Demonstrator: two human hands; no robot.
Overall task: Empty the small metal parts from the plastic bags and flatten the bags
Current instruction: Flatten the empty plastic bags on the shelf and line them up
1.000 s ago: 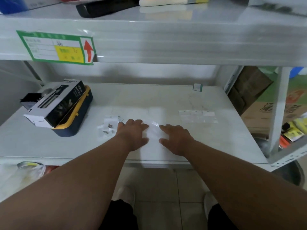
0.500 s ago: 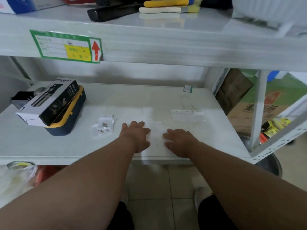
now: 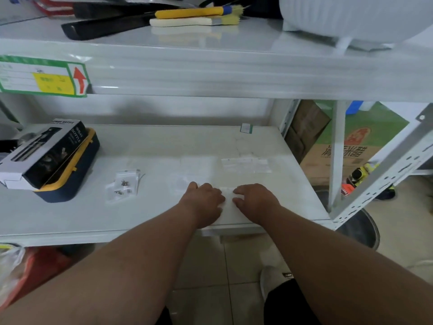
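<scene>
Head view gives me both hands low on the shelf [image 3: 70,219], near its front edge and a little right of centre. My left hand [image 3: 203,202] lies palm down with its fingers [image 3: 216,195] straight and close together, pressing the left part of a clear plastic bag [image 3: 226,194]; my right hand [image 3: 256,200] lies palm down just beside it, fingers [image 3: 239,191] flat on the bag's right part. Only a narrow strip of the bag shows between the two hands, and its far edge is hard to make out against the pale surface. I cannot tell whether anything is in it. Farther back and to the right, a flattened clear bag [image 3: 246,165] lies flat on the shelf, apart from both hands. To the left, well apart from my left hand, lies a small pile of bags [image 3: 123,185] with small metal parts [image 3: 124,184] dark among the plastic. At the left end a black and white carton [image 3: 44,151] rests on a navy box with a yellow rim [image 3: 70,184]. On the front of the upper shelf [image 3: 210,73] sticks a green-edged label [image 3: 42,77] with a red arrow, and two paintbrushes [image 3: 194,16] lie on that shelf. Right of the white upright [image 3: 337,156] I see cardboard boxes [image 3: 342,158], and tiled floor [image 3: 206,266] shows between my forearms.
</scene>
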